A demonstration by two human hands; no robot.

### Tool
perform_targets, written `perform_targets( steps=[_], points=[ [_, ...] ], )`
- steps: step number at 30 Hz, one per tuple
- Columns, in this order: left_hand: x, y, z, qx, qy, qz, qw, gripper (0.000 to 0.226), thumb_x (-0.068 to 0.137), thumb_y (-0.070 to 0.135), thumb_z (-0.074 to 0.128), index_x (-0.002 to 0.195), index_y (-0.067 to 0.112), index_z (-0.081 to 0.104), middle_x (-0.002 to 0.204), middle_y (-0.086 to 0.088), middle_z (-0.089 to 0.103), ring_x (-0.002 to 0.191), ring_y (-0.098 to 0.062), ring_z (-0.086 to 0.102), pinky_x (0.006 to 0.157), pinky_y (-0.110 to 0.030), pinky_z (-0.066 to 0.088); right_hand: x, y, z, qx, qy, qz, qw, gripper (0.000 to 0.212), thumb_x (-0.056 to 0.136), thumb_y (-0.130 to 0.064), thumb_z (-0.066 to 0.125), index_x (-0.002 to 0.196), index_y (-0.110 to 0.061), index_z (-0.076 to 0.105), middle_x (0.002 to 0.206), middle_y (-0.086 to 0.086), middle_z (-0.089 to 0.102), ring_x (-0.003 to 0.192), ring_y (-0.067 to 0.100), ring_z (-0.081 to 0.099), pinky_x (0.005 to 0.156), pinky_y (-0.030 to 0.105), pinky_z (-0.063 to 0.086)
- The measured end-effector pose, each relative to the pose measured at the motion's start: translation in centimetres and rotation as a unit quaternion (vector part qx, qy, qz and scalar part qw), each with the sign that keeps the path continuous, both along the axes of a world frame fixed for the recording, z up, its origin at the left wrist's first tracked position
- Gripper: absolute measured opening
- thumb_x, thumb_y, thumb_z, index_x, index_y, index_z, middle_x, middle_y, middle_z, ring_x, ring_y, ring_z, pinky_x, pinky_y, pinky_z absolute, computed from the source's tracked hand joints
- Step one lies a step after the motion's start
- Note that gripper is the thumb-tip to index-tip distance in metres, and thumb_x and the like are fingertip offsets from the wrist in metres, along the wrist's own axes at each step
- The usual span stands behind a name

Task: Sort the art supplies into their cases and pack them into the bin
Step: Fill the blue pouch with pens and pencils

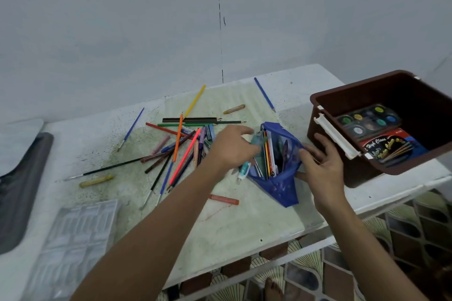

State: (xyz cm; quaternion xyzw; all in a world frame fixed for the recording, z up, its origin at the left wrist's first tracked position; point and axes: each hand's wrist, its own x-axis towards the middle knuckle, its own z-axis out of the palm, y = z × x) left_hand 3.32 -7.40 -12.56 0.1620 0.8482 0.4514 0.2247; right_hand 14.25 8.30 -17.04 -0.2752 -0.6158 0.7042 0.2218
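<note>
A blue mesh pouch (281, 186) stands open in the middle of the table, with several pencils upright inside. My left hand (232, 148) grips a blurred teal item (256, 142) at the pouch's left opening. My right hand (322, 166) pinches the pouch's right edge, thumb on the mesh. Loose coloured pencils, pens and brushes (181, 144) lie in a heap left of the pouch. A small white and teal tube (244, 169) lies under my left wrist. The brown bin (318, 129) stands at the right and holds a paint palette (369, 120) and a water colour box (391, 149).
A red crayon (223, 199) lies in front of the pouch and a yellow crayon (96, 181) further left. A blue pencil (264, 94) lies near the back edge. A clear plastic tray (80, 232) sits at the front left, beside a grey object (19, 190).
</note>
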Motion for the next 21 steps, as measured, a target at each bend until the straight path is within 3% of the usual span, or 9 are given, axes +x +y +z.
perform_targets(
  steps=[2,3,5,7,12,14,16,18,21],
  points=[
    [0.5,1.0,0.2,-0.063,0.003,-0.046,0.997,0.053,0.078,0.018,0.069,0.129,0.015,0.056,0.106,-0.004,0.07,0.08,-0.014,0.07,0.082,-0.032,0.055,-0.1,-0.1,0.0,0.003,0.003,0.002,1.0,0.055,0.091,-0.009,0.061,0.138,-0.027,0.041,0.112,-0.002,0.065,0.097,0.013,0.068,0.07,0.034,0.059],
    [0.6,1.6,0.3,-0.079,0.016,-0.053,0.995,0.05,0.079,0.018,0.069,0.127,0.012,0.056,0.107,-0.002,0.067,0.077,-0.012,0.068,0.073,-0.029,0.056,-0.1,-0.2,0.1,0.005,0.004,0.004,1.0,0.054,0.091,-0.008,0.061,0.137,-0.027,0.041,0.111,-0.003,0.065,0.096,0.013,0.068,0.07,0.035,0.059],
    [0.7,3.1,0.5,-0.081,0.05,-0.032,0.995,0.037,0.082,0.017,0.065,0.117,0.009,0.058,0.09,0.002,0.06,0.061,-0.005,0.056,0.05,-0.019,0.046,-0.1,-0.3,0.0,0.009,0.006,0.01,1.0,0.053,0.091,-0.007,0.06,0.136,-0.028,0.042,0.109,-0.004,0.065,0.095,0.012,0.068,0.069,0.034,0.059],
    [0.9,4.6,0.7,-0.061,0.059,0.011,0.996,0.032,0.084,0.021,0.066,0.111,0.01,0.053,0.088,0.002,0.054,0.061,-0.004,0.046,0.043,-0.014,0.032,-0.1,-0.5,-0.1,0.014,0.008,0.014,1.0,0.053,0.09,-0.007,0.061,0.136,-0.028,0.041,0.11,-0.005,0.065,0.095,0.01,0.068,0.067,0.031,0.059],
    [0.8,6.3,0.8,0.017,0.016,0.014,1.0,0.073,0.08,0.023,0.068,0.141,0.013,0.028,0.097,0.002,0.055,0.081,-0.014,0.052,0.052,-0.014,0.034,-0.2,-0.2,-0.3,0.018,0.008,0.017,1.0,0.056,0.09,-0.008,0.062,0.138,-0.027,0.04,0.113,-0.007,0.063,0.097,0.011,0.068,0.067,0.03,0.058],
    [0.9,5.3,0.4,0.029,0.032,0.024,0.999,0.071,0.083,0.019,0.064,0.144,0.016,0.028,0.095,0.005,0.059,0.075,-0.008,0.056,0.051,-0.011,0.039,-0.2,0.1,-0.2,0.015,0.01,0.013,1.0,0.057,0.09,-0.007,0.061,0.14,-0.025,0.039,0.114,-0.006,0.063,0.097,0.012,0.068,0.067,0.03,0.058],
    [0.7,3.7,-0.6,-0.014,0.092,0.04,0.995,0.065,0.086,0.019,0.059,0.144,0.016,0.029,0.105,0.002,0.056,0.084,-0.008,0.057,0.065,-0.013,0.046,-0.1,0.5,-0.3,0.009,0.008,0.011,1.0,0.057,0.09,-0.007,0.061,0.14,-0.025,0.038,0.115,-0.004,0.064,0.098,0.013,0.068,0.067,0.031,0.059],
    [0.4,2.0,-2.0,-0.1,0.13,0.033,0.986,0.061,0.086,0.025,0.06,0.139,0.012,0.032,0.12,-0.01,0.051,0.109,-0.024,0.053,0.086,-0.033,0.049,0.0,0.7,-0.3,0.008,0.002,0.011,1.0,0.057,0.091,-0.008,0.061,0.14,-0.025,0.038,0.116,-0.004,0.063,0.099,0.014,0.068,0.068,0.032,0.059],
    [1.0,1.0,-3.4,-0.138,0.071,-0.011,0.988,0.038,0.087,0.025,0.059,0.118,0.009,0.042,0.098,-0.01,0.057,0.1,-0.026,0.058,0.081,-0.041,0.052,0.2,0.8,-0.6,0.009,-0.003,0.011,1.0,0.055,0.091,-0.011,0.061,0.139,-0.027,0.039,0.118,-0.005,0.062,0.1,0.013,0.067,0.068,0.032,0.059]
  ],
)
